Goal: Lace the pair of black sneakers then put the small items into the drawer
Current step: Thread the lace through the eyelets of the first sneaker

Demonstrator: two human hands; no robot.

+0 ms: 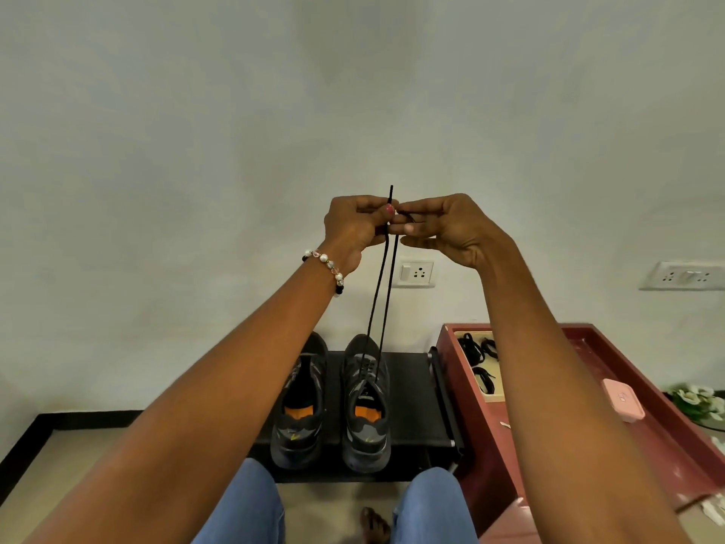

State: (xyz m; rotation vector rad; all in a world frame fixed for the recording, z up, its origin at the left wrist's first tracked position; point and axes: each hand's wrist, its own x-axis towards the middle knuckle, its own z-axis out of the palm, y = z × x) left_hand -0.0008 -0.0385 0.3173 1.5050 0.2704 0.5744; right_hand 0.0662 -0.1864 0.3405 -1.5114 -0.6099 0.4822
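Head view: high above the right sneaker (365,402), left hand (353,225) and right hand (447,229) each pinch the black lace (382,292), both grips pressed together on its ends.

Premises: a domestic room, most likely an entry or living area of a home. Evidence follows. A plain pale painted wall (353,92) fills the upper frame, with a household switch-and-socket plate (416,273) at centre and a second socket plate (684,275) at the right edge. A dark skirting strip (74,420) runs along the lower left above a light tiled floor (51,473). A low black bench (412,402) at lower centre carries a pair of sneakers (333,406). A maroon cabinet (588,386) stands at lower right, with white artificial flowers (700,400) beside it. The seated person's bare foot (374,526) shows at the bottom.
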